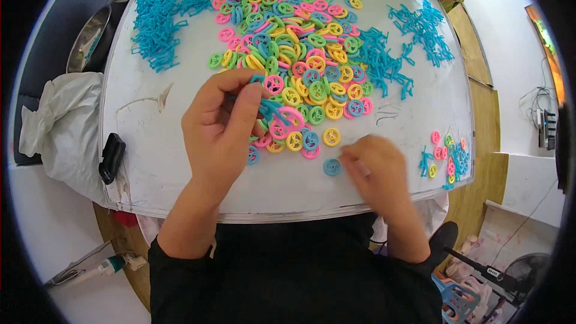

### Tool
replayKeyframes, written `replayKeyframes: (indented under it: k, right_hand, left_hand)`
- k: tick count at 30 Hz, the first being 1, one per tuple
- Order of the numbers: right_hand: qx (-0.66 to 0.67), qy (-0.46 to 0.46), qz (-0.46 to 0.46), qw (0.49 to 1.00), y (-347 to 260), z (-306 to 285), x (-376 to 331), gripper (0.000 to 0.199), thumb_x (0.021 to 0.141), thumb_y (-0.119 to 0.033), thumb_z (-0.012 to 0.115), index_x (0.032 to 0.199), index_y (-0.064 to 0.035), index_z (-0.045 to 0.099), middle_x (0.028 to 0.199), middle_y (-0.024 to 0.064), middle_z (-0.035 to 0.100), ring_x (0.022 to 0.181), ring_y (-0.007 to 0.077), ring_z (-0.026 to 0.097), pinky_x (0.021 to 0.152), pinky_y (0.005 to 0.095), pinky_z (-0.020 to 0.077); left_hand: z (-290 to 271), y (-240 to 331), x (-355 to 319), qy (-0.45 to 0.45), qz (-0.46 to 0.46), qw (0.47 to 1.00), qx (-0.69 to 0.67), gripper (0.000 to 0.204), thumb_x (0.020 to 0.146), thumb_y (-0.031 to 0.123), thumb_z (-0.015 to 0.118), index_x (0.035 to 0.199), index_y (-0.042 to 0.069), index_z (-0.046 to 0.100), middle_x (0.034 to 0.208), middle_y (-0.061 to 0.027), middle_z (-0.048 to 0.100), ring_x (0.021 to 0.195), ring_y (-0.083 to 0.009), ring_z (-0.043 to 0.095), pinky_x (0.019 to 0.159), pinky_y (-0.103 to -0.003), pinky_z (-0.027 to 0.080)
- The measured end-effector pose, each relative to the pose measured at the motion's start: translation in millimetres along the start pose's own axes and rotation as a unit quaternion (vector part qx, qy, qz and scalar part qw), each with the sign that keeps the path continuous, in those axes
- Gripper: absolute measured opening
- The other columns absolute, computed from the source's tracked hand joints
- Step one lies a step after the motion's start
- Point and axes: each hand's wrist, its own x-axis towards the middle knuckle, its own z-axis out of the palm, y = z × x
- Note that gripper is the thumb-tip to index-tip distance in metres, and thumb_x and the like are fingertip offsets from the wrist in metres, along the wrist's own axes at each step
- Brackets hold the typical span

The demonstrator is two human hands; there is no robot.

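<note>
– Hands first: state of each?

– Left hand [219,120]: thumb and fingers closed in a pinch on a blue connector [270,110], raised over the near edge of the wheel pile [282,42]. A pink wheel [290,119] sits at the connector's free end; its seating cannot be confirmed. Right hand [379,167]: fingers curled, blurred; I cannot tell whether it grips a part.

– Possible faults?

– If the pinch slackens, a loosely seated wheel may detach and be lost among similar ones below. A blue wheel [331,167] lies on the counter [288,195] just beside the right hand; a careless sweep may displace it.

– Farther out?

– Pieces in the blue heap [381,63] may tangle when pulled. Mixed parts [450,167] lie near the right edge; an elbow knock could drop them.
</note>
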Motion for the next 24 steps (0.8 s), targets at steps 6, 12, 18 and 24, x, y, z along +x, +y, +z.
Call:
replayKeyframes:
  k: [6, 12, 18, 24]
  right_hand:
    - [-0.085, -0.022, -0.061, 0.994, -28, 31, -4, 0.024, 0.068, -0.009, 0.08, 0.089, -0.0066, 0.068, 0.081, 0.0048, 0.056, 0.072, 0.0237, 0.057, 0.057, 0.0359, 0.0445]
    - [-0.042, -0.047, -0.078, 0.995, -28, 26, -14, 0.028, 0.067, -0.011, 0.081, 0.09, -0.0057, 0.068, 0.084, 0.0051, 0.057, 0.073, 0.0235, 0.057, 0.059, 0.0346, 0.0448]
    - [-0.051, -0.029, -0.071, 0.996, -29, 25, -7, 0.034, 0.068, -0.011, 0.08, 0.098, -0.004, 0.067, 0.095, 0.0082, 0.06, 0.078, 0.0267, 0.059, 0.065, 0.0361, 0.0465]
    - [-0.119, -0.088, -0.131, 0.98, -26, 31, -12, 0.036, 0.067, -0.011, 0.08, 0.099, -0.0025, 0.066, 0.1, 0.0102, 0.059, 0.085, 0.0273, 0.059, 0.071, 0.0391, 0.0473]
  left_hand:
    - [7, -8, -4, -0.019, -0.005, 1.0, -0.017, 0.019, 0.094, -0.001, 0.062, 0.113, -0.003, 0.064, 0.094, -0.0068, 0.068, 0.073, -0.0042, 0.059, 0.059, -0.017, 0.048]
    - [2, -7, -4, -0.007, 0.014, 0.999, 0.031, 0.019, 0.091, -0.001, 0.066, 0.11, -0.003, 0.067, 0.096, -0.0053, 0.069, 0.078, -0.0056, 0.062, 0.062, -0.018, 0.049]
    - [4, -11, -3, -0.042, 0.027, 0.996, 0.071, 0.024, 0.094, -0.003, 0.062, 0.117, -0.004, 0.063, 0.099, -0.0075, 0.07, 0.087, -0.0091, 0.064, 0.077, -0.022, 0.05]
    - [6, -7, -6, -0.051, 0.016, 0.995, 0.085, 0.023, 0.091, -0.005, 0.064, 0.115, -0.005, 0.064, 0.1, -0.0083, 0.07, 0.091, -0.0121, 0.065, 0.082, -0.026, 0.051]
